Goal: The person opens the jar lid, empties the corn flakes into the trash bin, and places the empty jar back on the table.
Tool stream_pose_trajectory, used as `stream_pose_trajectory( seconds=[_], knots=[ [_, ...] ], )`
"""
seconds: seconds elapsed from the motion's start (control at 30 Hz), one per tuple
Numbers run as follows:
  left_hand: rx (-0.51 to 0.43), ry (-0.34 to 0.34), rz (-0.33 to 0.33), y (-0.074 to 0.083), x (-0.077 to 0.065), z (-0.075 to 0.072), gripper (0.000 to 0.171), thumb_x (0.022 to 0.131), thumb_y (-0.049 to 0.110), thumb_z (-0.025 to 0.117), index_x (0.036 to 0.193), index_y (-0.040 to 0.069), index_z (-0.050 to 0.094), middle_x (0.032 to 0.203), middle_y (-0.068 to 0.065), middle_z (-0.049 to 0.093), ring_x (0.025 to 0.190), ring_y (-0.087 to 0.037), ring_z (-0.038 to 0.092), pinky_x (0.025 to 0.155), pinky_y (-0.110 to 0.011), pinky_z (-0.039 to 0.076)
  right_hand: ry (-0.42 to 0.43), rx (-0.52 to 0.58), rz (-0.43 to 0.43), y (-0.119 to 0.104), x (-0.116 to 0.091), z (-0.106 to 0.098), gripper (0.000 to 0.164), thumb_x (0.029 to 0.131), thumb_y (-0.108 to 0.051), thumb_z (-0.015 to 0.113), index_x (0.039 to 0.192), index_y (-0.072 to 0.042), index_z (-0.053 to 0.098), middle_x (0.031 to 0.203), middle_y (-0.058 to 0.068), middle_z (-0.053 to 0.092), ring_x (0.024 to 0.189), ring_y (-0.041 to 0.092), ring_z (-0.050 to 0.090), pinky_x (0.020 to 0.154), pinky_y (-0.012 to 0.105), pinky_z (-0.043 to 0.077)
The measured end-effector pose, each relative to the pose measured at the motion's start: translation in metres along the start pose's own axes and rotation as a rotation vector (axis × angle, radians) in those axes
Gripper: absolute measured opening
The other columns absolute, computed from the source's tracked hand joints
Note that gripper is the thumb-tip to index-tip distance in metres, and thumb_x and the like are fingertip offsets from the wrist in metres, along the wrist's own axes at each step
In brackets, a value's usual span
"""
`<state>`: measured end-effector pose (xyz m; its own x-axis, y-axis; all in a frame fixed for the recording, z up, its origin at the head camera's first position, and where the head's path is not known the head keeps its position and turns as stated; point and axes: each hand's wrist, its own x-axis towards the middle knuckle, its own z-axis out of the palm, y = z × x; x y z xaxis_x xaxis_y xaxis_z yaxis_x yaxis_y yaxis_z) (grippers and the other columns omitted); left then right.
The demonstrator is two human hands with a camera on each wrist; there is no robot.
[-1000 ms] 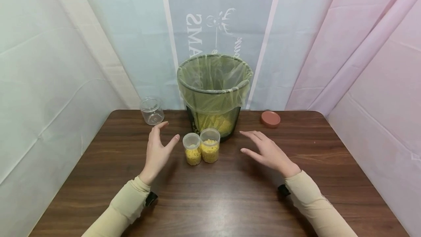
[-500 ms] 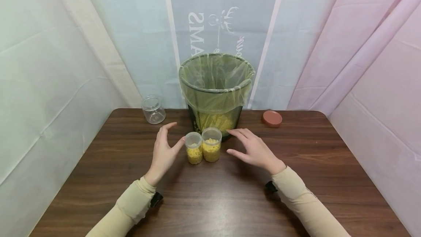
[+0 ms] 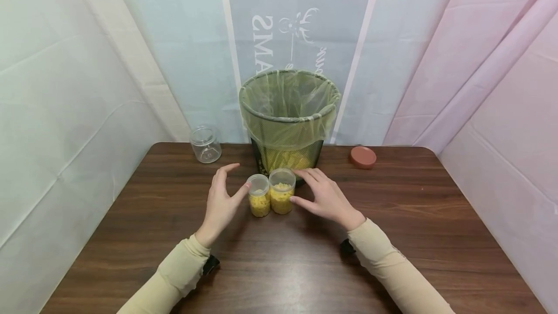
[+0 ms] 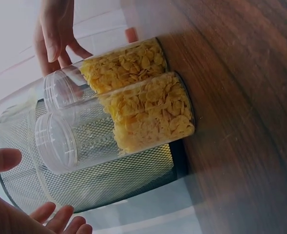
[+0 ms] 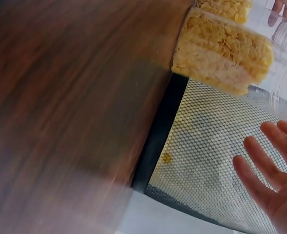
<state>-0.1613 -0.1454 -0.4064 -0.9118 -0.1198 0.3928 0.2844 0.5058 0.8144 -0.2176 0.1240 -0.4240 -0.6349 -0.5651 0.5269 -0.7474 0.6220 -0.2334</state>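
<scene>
Two clear, lidless jars partly filled with yellow cornflakes stand upright side by side in front of a mesh bin. The narrower left jar [image 3: 260, 203] has my left hand [image 3: 221, 207] beside it, thumb at its rim in the head view. In the left wrist view, a gap shows between that hand's fingers [image 4: 61, 218] and the left jar's mouth. Close to the wider right jar [image 3: 281, 201] is my right hand [image 3: 324, 195], its thumb and fingers spread on either side. Its fingers [image 5: 262, 161] are straight and apart from the jar in the right wrist view.
The black mesh bin [image 3: 257, 132] with a translucent liner stands at the table's back, yellow stuff inside. An uncovered clear jar [image 3: 206, 151] is at the back left, a reddish-brown round lid [image 3: 363, 157] at the back right. Cloth curtains [image 3: 56, 110] surround the wooden table [image 3: 414, 227].
My right hand has moved left up to the wider jar. My left hand has shifted slightly right toward the narrower jar. Both jars remain standing, and the head view has drifted slightly.
</scene>
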Motion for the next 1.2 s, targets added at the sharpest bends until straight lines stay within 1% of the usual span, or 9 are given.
stream_pose_trajectory(
  seconds=[0.13, 0.3, 0.43, 0.7, 0.83, 0.97, 1.07, 1.1, 1.2],
  knots=[
    [0.000, -0.002, 0.001, 0.000, -0.001, 0.002, 0.050, 0.087, 0.030, 0.068, 0.130, 0.012, 0.050, 0.130, -0.008, 0.051, 0.125, -0.027, 0.043, 0.104, -0.047, 0.034, 0.017, 0.007, 0.009, -0.005, 0.005, 0.002, 0.069, 0.080, -0.053, 0.068, 0.136, -0.017, 0.050, 0.125, 0.000, 0.057, 0.114, 0.017, 0.053, 0.091, 0.039, 0.049],
    [-0.009, -0.013, -0.005, 0.000, -0.003, 0.003, 0.050, 0.087, 0.031, 0.067, 0.130, 0.013, 0.049, 0.130, -0.007, 0.050, 0.125, -0.030, 0.043, 0.103, -0.048, 0.033, 0.031, 0.023, 0.011, -0.011, 0.011, 0.006, 0.072, 0.078, -0.054, 0.070, 0.135, -0.014, 0.051, 0.121, 0.001, 0.058, 0.111, 0.018, 0.055, 0.089, 0.039, 0.050],
    [-0.010, -0.019, 0.005, 0.000, -0.004, 0.004, 0.049, 0.088, 0.032, 0.067, 0.130, 0.014, 0.049, 0.130, -0.008, 0.050, 0.125, -0.030, 0.043, 0.103, -0.048, 0.034, 0.031, 0.029, 0.033, -0.013, 0.014, 0.010, 0.074, 0.077, -0.056, 0.070, 0.134, -0.012, 0.052, 0.121, 0.003, 0.059, 0.110, 0.018, 0.057, 0.088, 0.039, 0.051],
    [-0.004, -0.024, 0.006, 0.000, -0.005, 0.004, 0.048, 0.087, 0.031, 0.067, 0.129, 0.015, 0.050, 0.129, -0.006, 0.051, 0.125, -0.025, 0.044, 0.104, -0.047, 0.034, 0.019, 0.122, 0.065, -0.014, 0.017, 0.016, 0.076, 0.076, -0.050, 0.074, 0.136, -0.009, 0.049, 0.124, 0.005, 0.059, 0.109, 0.020, 0.060, 0.089, 0.038, 0.052],
    [0.003, -0.025, 0.011, 0.000, -0.005, 0.004, 0.049, 0.087, 0.030, 0.068, 0.129, 0.012, 0.050, 0.129, -0.007, 0.052, 0.124, -0.025, 0.044, 0.104, -0.047, 0.033, 0.022, 0.152, 0.075, -0.015, 0.017, 0.016, 0.075, 0.077, -0.048, 0.074, 0.136, -0.008, 0.048, 0.125, 0.006, 0.058, 0.111, 0.020, 0.059, 0.090, 0.038, 0.051],
    [0.014, -0.031, 0.022, -0.001, -0.006, 0.005, 0.049, 0.087, 0.029, 0.068, 0.129, 0.011, 0.051, 0.129, -0.007, 0.053, 0.125, -0.025, 0.044, 0.112, -0.048, 0.024, 0.019, 0.169, 0.097, -0.016, 0.017, 0.016, 0.074, 0.078, -0.048, 0.073, 0.135, -0.008, 0.049, 0.126, 0.006, 0.058, 0.112, 0.020, 0.059, 0.090, 0.037, 0.051],
    [0.023, -0.036, 0.036, -0.001, -0.007, 0.006, 0.048, 0.087, 0.028, 0.068, 0.129, 0.012, 0.051, 0.129, -0.008, 0.053, 0.126, -0.026, 0.044, 0.117, -0.048, 0.015, 0.036, 0.184, 0.100, -0.017, 0.016, 0.016, 0.073, 0.077, -0.046, 0.075, 0.134, -0.007, 0.050, 0.125, 0.005, 0.059, 0.111, 0.018, 0.059, 0.089, 0.036, 0.052],
    [0.026, -0.038, 0.040, -0.001, -0.007, 0.006, 0.049, 0.087, 0.028, 0.068, 0.129, 0.011, 0.051, 0.129, -0.008, 0.054, 0.126, -0.026, 0.044, 0.116, -0.048, 0.016, 0.046, 0.186, 0.098, -0.016, 0.015, 0.016, 0.073, 0.076, -0.046, 0.075, 0.133, -0.007, 0.051, 0.124, 0.005, 0.059, 0.111, 0.018, 0.059, 0.089, 0.036, 0.052],
    [0.042, -0.042, 0.058, -0.001, -0.008, 0.007, 0.050, 0.086, 0.027, 0.069, 0.130, 0.010, 0.051, 0.129, -0.007, 0.055, 0.125, -0.027, 0.045, 0.113, -0.048, 0.023, 0.081, 0.189, 0.093, -0.016, 0.013, 0.016, 0.072, 0.074, -0.044, 0.077, 0.131, -0.007, 0.053, 0.121, 0.004, 0.061, 0.109, 0.016, 0.060, 0.089, 0.035, 0.052]
  ],
)
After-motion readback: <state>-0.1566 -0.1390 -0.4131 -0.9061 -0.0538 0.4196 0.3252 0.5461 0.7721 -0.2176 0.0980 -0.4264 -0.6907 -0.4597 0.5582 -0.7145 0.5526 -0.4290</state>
